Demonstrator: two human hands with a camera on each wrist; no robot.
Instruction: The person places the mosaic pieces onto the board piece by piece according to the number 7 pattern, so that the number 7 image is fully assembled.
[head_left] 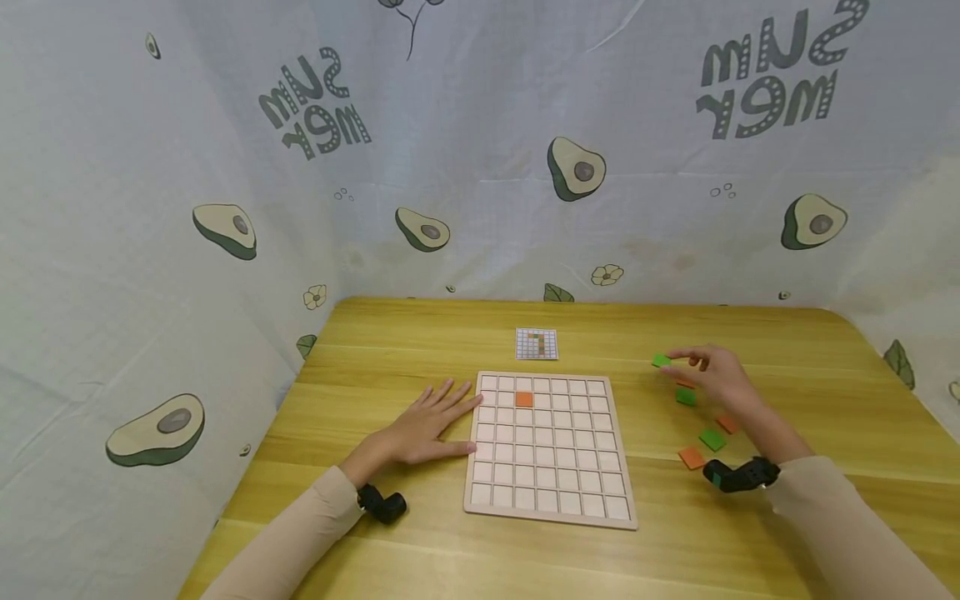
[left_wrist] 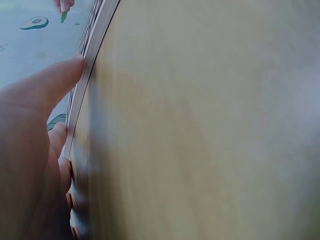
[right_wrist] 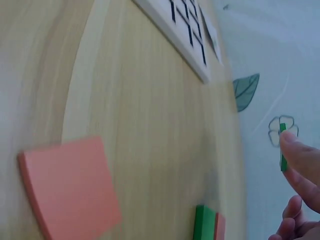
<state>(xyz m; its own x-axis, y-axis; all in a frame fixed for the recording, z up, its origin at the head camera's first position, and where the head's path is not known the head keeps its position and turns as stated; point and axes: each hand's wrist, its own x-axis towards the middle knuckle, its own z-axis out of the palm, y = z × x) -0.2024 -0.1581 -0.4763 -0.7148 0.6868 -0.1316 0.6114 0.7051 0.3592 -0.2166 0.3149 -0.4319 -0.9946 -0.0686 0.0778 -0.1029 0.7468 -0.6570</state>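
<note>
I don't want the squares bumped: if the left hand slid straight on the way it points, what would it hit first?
Probably the grid board: the left hand already seems to touch its left edge.

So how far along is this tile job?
Early, it seems. Done: one orange tile sits in the grid board. In hand: the right hand pinches a green tile. Left: more green and orange tiles lie loose on the table, and the card shows several coloured squares, so most placements likely remain.

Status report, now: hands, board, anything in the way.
Right hand pinching green tile. Left hand spread, touching left edge of grid board. One orange tile set in board. No obstruction seen between green tile and board.
</note>
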